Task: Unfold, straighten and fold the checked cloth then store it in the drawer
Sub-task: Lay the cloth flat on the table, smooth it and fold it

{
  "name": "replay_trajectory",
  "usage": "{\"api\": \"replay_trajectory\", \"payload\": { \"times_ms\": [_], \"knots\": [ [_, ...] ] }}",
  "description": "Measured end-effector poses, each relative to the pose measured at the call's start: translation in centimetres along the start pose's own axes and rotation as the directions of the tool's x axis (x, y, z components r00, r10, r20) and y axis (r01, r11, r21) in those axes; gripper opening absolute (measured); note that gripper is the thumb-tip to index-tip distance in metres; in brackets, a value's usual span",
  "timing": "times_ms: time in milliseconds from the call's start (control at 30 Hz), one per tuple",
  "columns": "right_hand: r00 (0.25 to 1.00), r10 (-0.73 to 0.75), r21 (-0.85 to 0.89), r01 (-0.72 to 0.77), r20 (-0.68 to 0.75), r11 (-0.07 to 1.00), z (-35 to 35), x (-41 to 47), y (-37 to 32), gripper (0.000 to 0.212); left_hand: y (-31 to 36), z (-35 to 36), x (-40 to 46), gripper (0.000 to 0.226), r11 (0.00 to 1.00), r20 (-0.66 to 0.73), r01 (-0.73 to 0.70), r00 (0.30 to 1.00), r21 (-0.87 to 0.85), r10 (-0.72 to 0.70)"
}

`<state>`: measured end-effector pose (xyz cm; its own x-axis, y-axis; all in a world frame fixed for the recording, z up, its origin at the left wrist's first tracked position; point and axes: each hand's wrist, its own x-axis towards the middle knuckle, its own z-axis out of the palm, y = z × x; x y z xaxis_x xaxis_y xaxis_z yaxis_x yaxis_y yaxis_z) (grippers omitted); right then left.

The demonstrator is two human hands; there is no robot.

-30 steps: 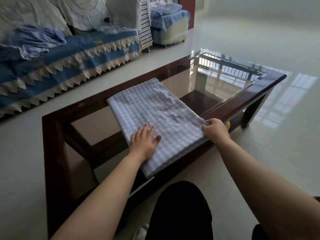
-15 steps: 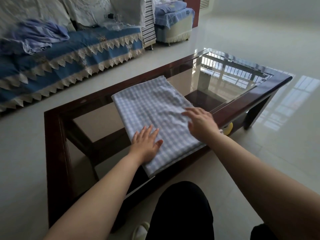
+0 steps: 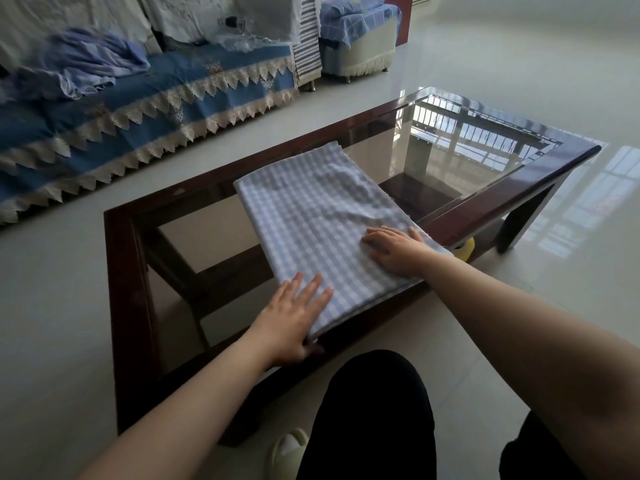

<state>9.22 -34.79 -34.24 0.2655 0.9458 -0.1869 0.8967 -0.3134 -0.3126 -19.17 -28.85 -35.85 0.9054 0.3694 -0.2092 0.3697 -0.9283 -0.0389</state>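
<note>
The checked cloth (image 3: 322, 216), pale blue and white, lies folded into a long rectangle across the glass-topped coffee table (image 3: 512, 202). My left hand (image 3: 294, 320) lies flat with straight fingers on the cloth's near left corner, its thumb at the cloth's edge by the table's front rail. My right hand (image 3: 398, 247) presses palm-down on the cloth near its right edge, fingers spread. No drawer is in view.
A sofa with a blue lace-trimmed cover (image 3: 145, 112) and a crumpled lilac cloth (image 3: 90, 64) stands at the back left. A yellow object (image 3: 464, 251) peeks from under the table's right rail. My dark-clad knee (image 3: 374, 410) is below the table edge.
My right hand left the cloth's near right corner, swept over the cloth and now presses flat near its right edge. My left hand slid back to the near left corner.
</note>
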Motion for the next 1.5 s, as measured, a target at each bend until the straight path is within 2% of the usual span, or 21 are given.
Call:
{"api": "replay_trajectory", "payload": {
  "times_ms": [100,233,367,433,500,600,667,767,933,1000,1100,1200,1300,1367,1433,1500],
  "knots": [
    [0.998,0.009,-0.051,-0.006,0.057,0.999,0.0,-0.3,0.1,0.047,0.7,-0.3,0.0,0.087,0.998,-0.025,0.039,0.999,0.056,-0.038],
    [0.983,0.031,-0.107,-0.012,0.179,0.994,-1.2,-1.1,-1.2,0.052,-0.1,-1.8,-0.8,0.071,1.0,0.0,0.013,1.0,0.027,-0.013],
    [0.943,-0.054,-0.194,0.123,0.328,0.973,-2.7,-1.9,-4.2,0.05,-3.8,-2.9,-4.6,0.07,0.994,0.098,-0.101,0.99,-0.032,0.103],
    [0.949,-0.132,-0.116,0.171,0.288,0.978,-2.6,-2.7,-4.8,0.036,-6.0,-2.3,-7.7,0.077,0.987,0.143,-0.16,0.976,-0.034,0.163],
    [0.964,-0.217,-0.075,0.23,0.153,0.97,-2.1,-3.8,-4.5,0.03,-7.7,-1.6,-10.6,0.077,0.978,0.142,-0.207,0.968,-0.018,0.207],
    [0.946,-0.318,-0.117,0.323,0.057,0.939,-0.8,-5.6,-3.0,0.053,-9.6,-1.1,-12.9,0.068,0.965,0.004,-0.254,0.967,0.059,0.255],
    [0.913,-0.404,-0.192,0.408,0.063,0.892,0.0,-6.3,-1.7,0.067,-10.6,-0.9,-13.2,0.063,0.971,-0.064,-0.228,0.971,0.07,0.232],
    [0.896,-0.434,-0.306,0.442,0.098,0.843,1.1,-6.9,-0.2,0.072,-11.1,-0.3,-12.8,0.05,0.978,-0.191,-0.193,0.96,0.074,0.204],
    [0.906,-0.421,-0.386,0.406,0.05,0.828,2.3,-6.8,0.4,0.085,-10.9,-1.0,-10.8,0.067,0.995,-0.269,-0.096,0.959,-0.019,0.087],
    [0.912,-0.409,-0.42,0.384,0.034,0.822,2.7,-7.0,0.8,0.085,-11.3,-1.2,-10.1,0.066,0.996,-0.205,-0.063,0.978,-0.061,0.049],
    [0.915,-0.402,-0.378,0.386,0.039,0.841,2.6,-7.4,1.1,0.086,-11.7,-1.6,-9.4,0.065,0.998,-0.067,-0.047,0.997,-0.029,0.045],
    [0.901,-0.433,-0.34,0.413,0.019,0.845,2.3,-7.2,1.1,0.075,-11.6,-1.8,-9.1,0.069,0.998,0.005,0.026,1.0,-0.054,-0.026],
    [0.896,-0.441,-0.249,0.417,-0.049,0.874,1.9,-7.0,0.8,0.061,-11.1,-1.0,-9.2,0.056,0.96,-0.004,0.141,0.989,-0.243,-0.146],
    [0.925,-0.364,-0.063,0.359,-0.109,0.931,1.5,-7.1,0.6,0.055,-10.6,-0.4,-9.0,0.046,0.857,-0.065,0.24,0.951,-0.456,-0.301],
    [0.966,-0.2,0.045,0.209,-0.162,0.977,1.3,-7.1,0.0,0.037,-10.3,-0.2,-8.2,0.029,0.76,-0.167,0.332,0.852,-0.559,-0.496],
    [0.963,-0.076,0.171,0.123,-0.259,0.978,1.3,-6.5,-0.5,0.021,-10.0,-0.8,-7.3,0.033,0.672,-0.222,0.388,0.74,-0.631,-0.635]
  ]
}}
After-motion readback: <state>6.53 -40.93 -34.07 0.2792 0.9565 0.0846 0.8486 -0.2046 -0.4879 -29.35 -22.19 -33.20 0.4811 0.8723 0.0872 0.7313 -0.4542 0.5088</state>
